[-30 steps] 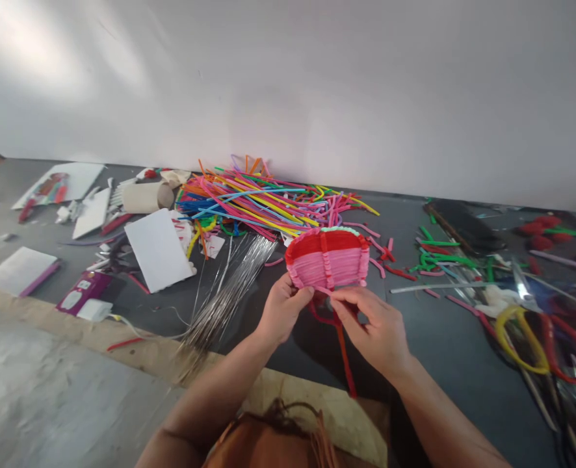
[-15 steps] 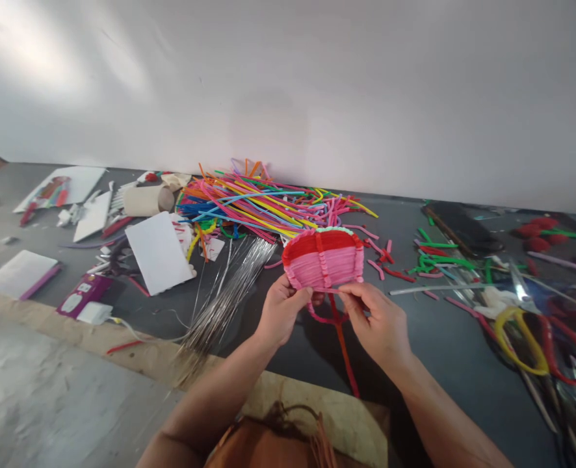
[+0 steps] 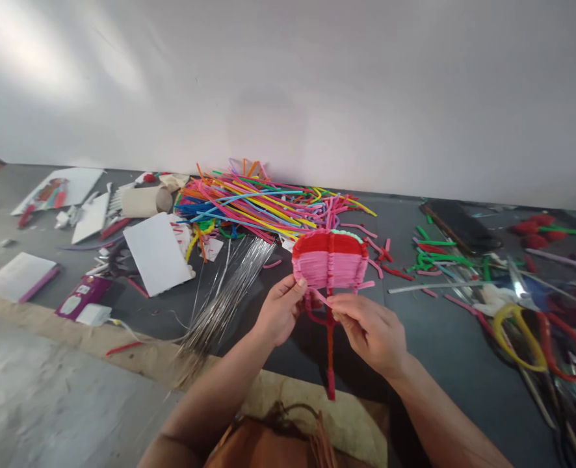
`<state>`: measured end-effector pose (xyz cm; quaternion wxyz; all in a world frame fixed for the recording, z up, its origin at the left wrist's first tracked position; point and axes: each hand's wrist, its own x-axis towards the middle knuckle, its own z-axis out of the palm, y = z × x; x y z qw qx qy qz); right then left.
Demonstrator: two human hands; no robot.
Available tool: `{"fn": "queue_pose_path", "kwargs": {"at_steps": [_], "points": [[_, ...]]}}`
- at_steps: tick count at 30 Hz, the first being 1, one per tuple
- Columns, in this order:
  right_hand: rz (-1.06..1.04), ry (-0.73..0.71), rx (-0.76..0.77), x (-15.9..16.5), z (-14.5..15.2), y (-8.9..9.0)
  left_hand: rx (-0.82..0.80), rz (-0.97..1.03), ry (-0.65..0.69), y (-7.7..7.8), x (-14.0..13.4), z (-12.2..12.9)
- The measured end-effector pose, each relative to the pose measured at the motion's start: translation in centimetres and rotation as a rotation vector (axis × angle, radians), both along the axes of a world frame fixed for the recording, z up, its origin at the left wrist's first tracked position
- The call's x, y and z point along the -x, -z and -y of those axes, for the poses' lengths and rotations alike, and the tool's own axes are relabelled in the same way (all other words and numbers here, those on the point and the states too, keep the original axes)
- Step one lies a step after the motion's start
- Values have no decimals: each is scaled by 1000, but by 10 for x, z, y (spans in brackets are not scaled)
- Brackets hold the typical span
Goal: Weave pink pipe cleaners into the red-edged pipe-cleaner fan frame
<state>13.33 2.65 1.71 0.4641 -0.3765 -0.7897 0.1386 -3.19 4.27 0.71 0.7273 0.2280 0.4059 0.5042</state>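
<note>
A woven pipe-cleaner piece (image 3: 310, 265) in pink and red, with a pale green bit on its top rim, is held up over the dark table. Its red stem (image 3: 331, 357) points down toward the table's front edge. My left hand (image 3: 282, 307) is closed on the piece's lower left edge, thumb in front. Between the finger and thumb of my right hand (image 3: 373, 330) is a pink pipe cleaner (image 3: 320, 298), pinched just below the woven part. It slants from the left hand down to the right fingertips. The fingers behind the piece are hidden.
Behind lies a heap of coloured pipe cleaners (image 3: 249, 198), with a bundle of thin wires (image 3: 229, 292) nearer. Yellow-handled scissors (image 3: 519, 338), a dark phone (image 3: 461, 227) and green offcuts (image 3: 444, 261) lie to the right. A white card (image 3: 157, 253) and a purple box (image 3: 83, 296) are on the left.
The woven piece has shifted slightly right and its stem now hangs straighter. My right hand has moved a little left and down, drawing the pink pipe cleaner into a downward slant.
</note>
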Motion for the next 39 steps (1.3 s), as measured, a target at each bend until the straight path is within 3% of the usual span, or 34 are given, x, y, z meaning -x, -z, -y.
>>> {"fn": "queue_pose_path", "kwargs": {"at_steps": [5,10,14,20,25,34,39], "points": [[-6,6,-15,2,2,2,70,70,42,-5,-1,1],[-23,196,270,2,-4,-2,77,74,119,-2,-1,1],[-50,192,392,0,-18,-11,58,63,179,-1,0,1],[173,59,378,-2,-46,-30,85,-9,240,1,-6,2],[387,26,325,-1,-66,-35,61,-104,279,6,-9,4],[450,-82,285,2,-73,-28,71,-243,284,12,-8,3],[438,-101,247,3,-71,-37,73,-281,243,15,-10,1]]}}
